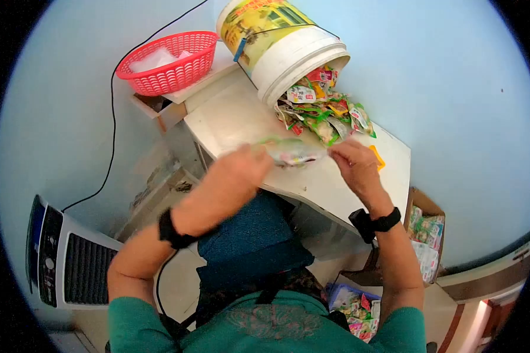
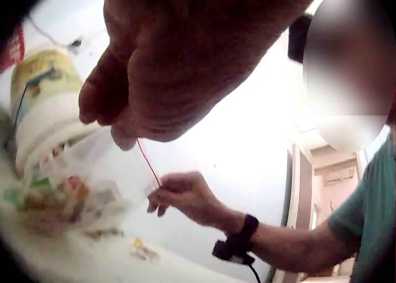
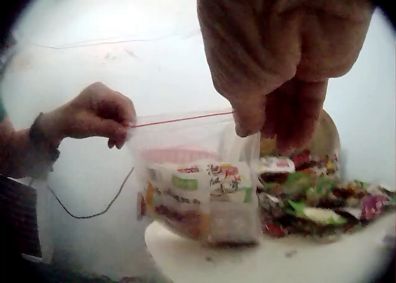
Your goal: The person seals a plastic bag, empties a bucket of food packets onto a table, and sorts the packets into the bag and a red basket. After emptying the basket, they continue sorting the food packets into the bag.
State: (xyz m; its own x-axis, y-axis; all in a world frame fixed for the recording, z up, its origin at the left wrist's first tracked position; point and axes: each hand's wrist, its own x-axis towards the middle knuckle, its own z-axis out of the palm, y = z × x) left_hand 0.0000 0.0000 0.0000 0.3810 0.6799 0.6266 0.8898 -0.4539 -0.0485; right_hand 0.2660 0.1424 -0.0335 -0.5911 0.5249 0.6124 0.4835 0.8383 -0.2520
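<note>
Stretched between both hands is a clear zip-lock bag (image 1: 294,152) with a red line along its top. In the right wrist view several printed snack packets (image 3: 198,187) show through the plastic. My left hand (image 1: 235,173) pinches one top corner of the bag, and my right hand (image 1: 362,176) pinches the opposite corner. The bag hangs upright over the white table (image 1: 229,120). Just beyond it, a heap of small snack packets (image 1: 324,117) spills from a white and yellow bucket (image 1: 300,56) lying on its side.
A red plastic basket (image 1: 168,79) with clear bags inside stands at the back left. Near the right hand lies a small yellow item (image 1: 378,157). Below the table's right end are a cardboard box (image 1: 439,215) of packed bags and a blue bin (image 1: 338,294) of packets.
</note>
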